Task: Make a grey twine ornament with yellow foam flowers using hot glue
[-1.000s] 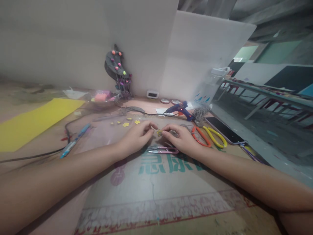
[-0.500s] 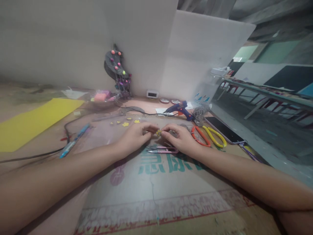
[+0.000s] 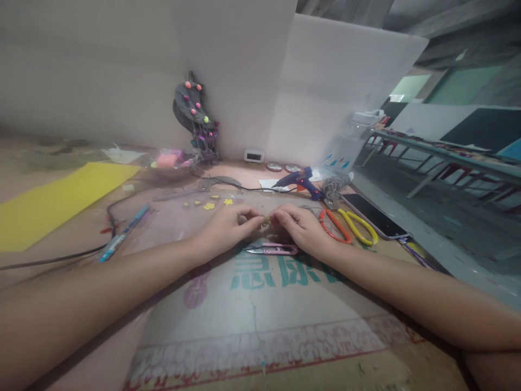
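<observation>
Between the fingertips of both hands is a small yellow flower [image 3: 266, 221], mostly hidden by the fingers. My left hand [image 3: 234, 225] pinches it from the left, thumb against forefinger. From the other side my right hand [image 3: 296, 225] closes on it with bent fingers. Just below the hands lies a pair of pink-handled thread snips [image 3: 279, 249] on the printed board [image 3: 252, 317]. Beyond my left hand rest two yellow flower cutouts, one nearer [image 3: 209, 206] and one farther [image 3: 228, 201], with smaller yellow scraps [image 3: 197, 203] beside them.
Right of my hands lie orange-handled [image 3: 334, 225] and yellow-handled [image 3: 358, 227] tools, and a phone [image 3: 374, 216]. A blue glue gun [image 3: 299, 182] and grey yarn [image 3: 334, 186] are behind. On the left are a blue pen [image 3: 124, 233], a black cord [image 3: 81, 253] and a yellow sheet [image 3: 61, 206].
The fingers have drawn closer around the yellow flower, covering more of it. My left thumb now presses up toward the forefinger, and the right fingers have shifted slightly.
</observation>
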Action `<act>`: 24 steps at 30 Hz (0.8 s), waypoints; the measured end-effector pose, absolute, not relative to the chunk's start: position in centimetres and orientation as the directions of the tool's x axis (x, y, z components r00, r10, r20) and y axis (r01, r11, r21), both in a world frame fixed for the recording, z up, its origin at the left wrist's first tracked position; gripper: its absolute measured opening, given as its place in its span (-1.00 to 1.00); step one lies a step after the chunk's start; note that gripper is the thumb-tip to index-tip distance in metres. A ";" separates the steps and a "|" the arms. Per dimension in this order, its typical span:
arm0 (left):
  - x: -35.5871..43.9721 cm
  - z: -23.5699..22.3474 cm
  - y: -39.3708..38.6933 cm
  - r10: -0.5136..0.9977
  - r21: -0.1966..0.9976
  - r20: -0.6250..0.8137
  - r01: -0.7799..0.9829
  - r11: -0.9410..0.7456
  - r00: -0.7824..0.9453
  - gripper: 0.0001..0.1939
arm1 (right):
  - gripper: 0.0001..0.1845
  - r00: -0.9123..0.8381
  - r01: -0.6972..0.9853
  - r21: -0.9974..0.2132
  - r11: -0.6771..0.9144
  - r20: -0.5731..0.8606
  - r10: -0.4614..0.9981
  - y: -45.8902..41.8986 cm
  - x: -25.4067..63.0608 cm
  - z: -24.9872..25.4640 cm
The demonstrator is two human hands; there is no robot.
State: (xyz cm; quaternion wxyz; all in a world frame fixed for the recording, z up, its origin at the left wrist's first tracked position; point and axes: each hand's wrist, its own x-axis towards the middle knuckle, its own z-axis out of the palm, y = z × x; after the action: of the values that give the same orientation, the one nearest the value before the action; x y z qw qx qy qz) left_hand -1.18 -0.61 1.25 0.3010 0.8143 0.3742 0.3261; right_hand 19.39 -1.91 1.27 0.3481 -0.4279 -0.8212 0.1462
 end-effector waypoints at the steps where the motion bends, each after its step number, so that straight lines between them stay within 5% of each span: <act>1: -1.2 1.3 -0.6 0.810 0.735 0.309 0.415 -0.536 0.499 -0.68 | -0.68 -0.383 0.603 -0.546 0.582 0.441 0.811 -1.9 19.4 1.2; 6: -1.2 1.3 -0.6 0.809 0.742 0.321 0.400 -0.537 0.492 -0.69 | -0.87 -0.356 0.634 -0.534 0.559 0.440 0.824 -1.9 19.1 1.1; 16: -1.3 0.9 -0.4 0.819 0.771 0.288 0.386 -0.506 0.496 -0.71 | -0.76 -0.316 0.600 -0.574 0.557 0.470 0.824 -2.3 19.3 1.5; 20: -1.2 1.1 -0.4 0.841 0.766 0.302 0.411 -0.495 0.449 -0.72 | -0.79 -0.509 0.585 -0.248 0.772 0.629 0.587 -3.2 20.2 2.2; 24: -1.1 1.3 -0.3 0.847 0.768 0.311 0.411 -0.491 0.431 -0.77 | -0.69 -0.814 0.522 0.083 0.849 0.345 0.467 -5.0 20.1 3.0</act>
State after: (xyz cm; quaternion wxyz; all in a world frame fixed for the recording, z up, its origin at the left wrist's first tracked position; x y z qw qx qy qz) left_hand -1.07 -0.29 1.25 0.3083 0.7878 0.3993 0.3535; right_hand 20.10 -4.99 3.03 0.1580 -0.2607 -0.9484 -0.0872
